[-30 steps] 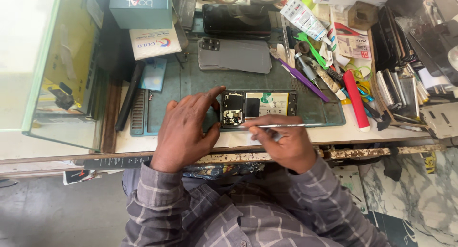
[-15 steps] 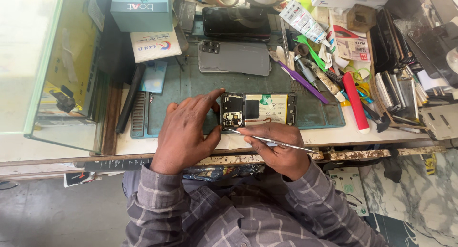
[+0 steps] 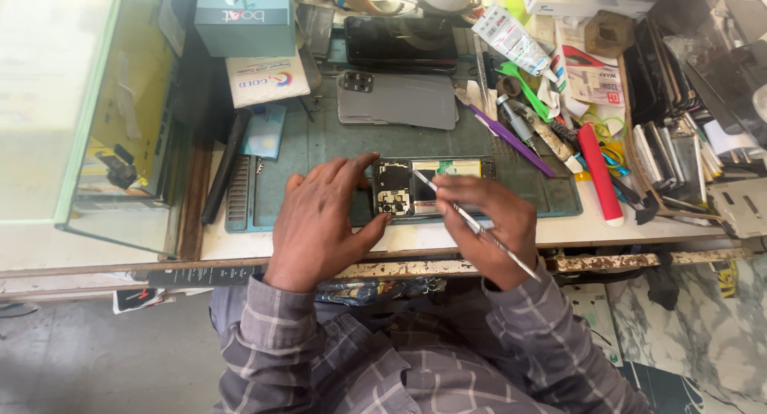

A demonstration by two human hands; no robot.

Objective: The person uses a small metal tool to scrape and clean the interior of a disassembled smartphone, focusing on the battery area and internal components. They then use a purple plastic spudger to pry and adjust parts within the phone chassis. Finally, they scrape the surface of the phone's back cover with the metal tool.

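An opened phone (image 3: 431,186) with its back removed lies on a green work mat (image 3: 319,146), its boards and battery exposed. My left hand (image 3: 323,218) rests flat on the mat and presses against the phone's left end. My right hand (image 3: 483,222) grips thin metal tweezers (image 3: 471,220) like a pen. Their tip touches the phone's inside near the top middle. The grey back cover (image 3: 399,101) lies farther back on the mat.
A dark phone (image 3: 399,42) lies behind the cover. A teal box (image 3: 244,14) and a white card (image 3: 268,78) sit at the back left, beside a glass case (image 3: 120,118). Tools, a red pen (image 3: 599,174), a purple pry stick (image 3: 511,138) and stacked parts (image 3: 675,154) crowd the right.
My right hand has turned the tweezers from lying level below the phone to pointing up-left, with the tip now inside the phone. The left hand has stayed in place.
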